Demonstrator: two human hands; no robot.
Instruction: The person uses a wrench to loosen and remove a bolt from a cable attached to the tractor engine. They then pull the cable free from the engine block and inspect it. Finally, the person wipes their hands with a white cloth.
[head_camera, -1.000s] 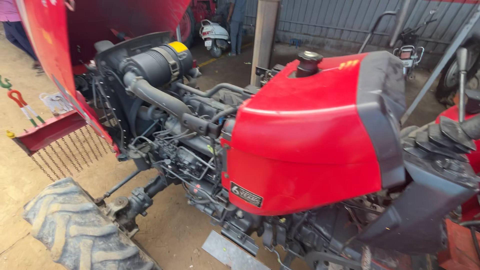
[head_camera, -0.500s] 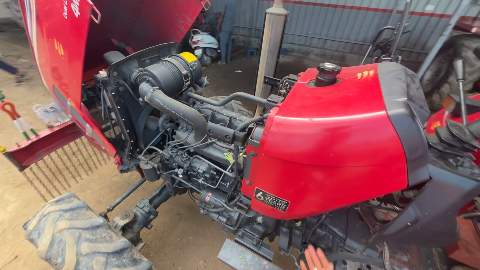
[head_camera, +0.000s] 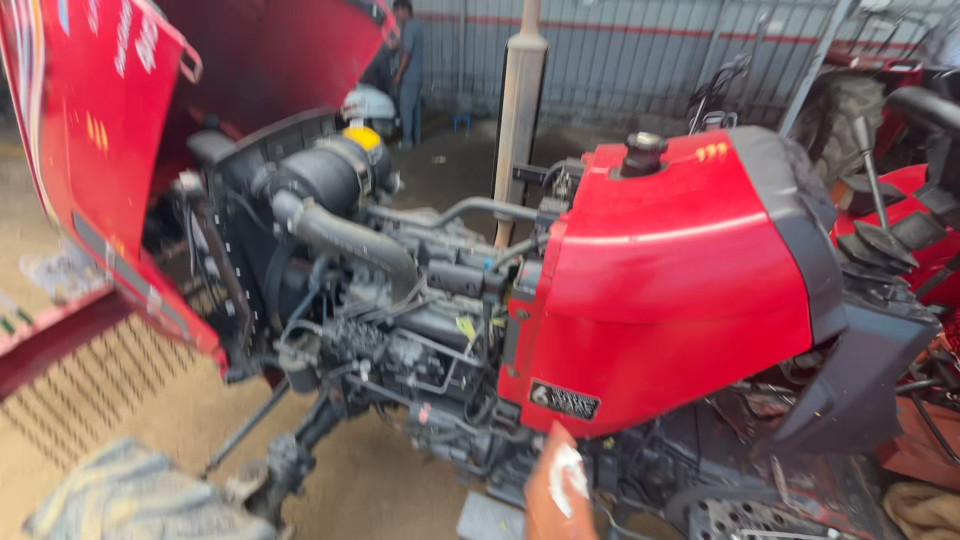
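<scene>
The red tractor (head_camera: 680, 290) fills the middle of the frame, its hood (head_camera: 110, 150) tipped up at upper left, so the dark engine (head_camera: 390, 320) lies bare at centre; nothing on it looks taken apart yet. The front tyre (head_camera: 130, 500) sits at lower left. At the bottom edge my hand (head_camera: 555, 490) rises blurred, grimy, near the engine's underside; which hand, and whether open or gripping, I cannot tell.

Vehicle repair workshop, red tractor (head_camera: 680, 290) with hood (head_camera: 110, 150) raised and engine (head_camera: 400, 310) bared, dirt floor (head_camera: 150, 400), corrugated metal wall (head_camera: 640, 60), another machine (head_camera: 900, 110) parked behind
</scene>
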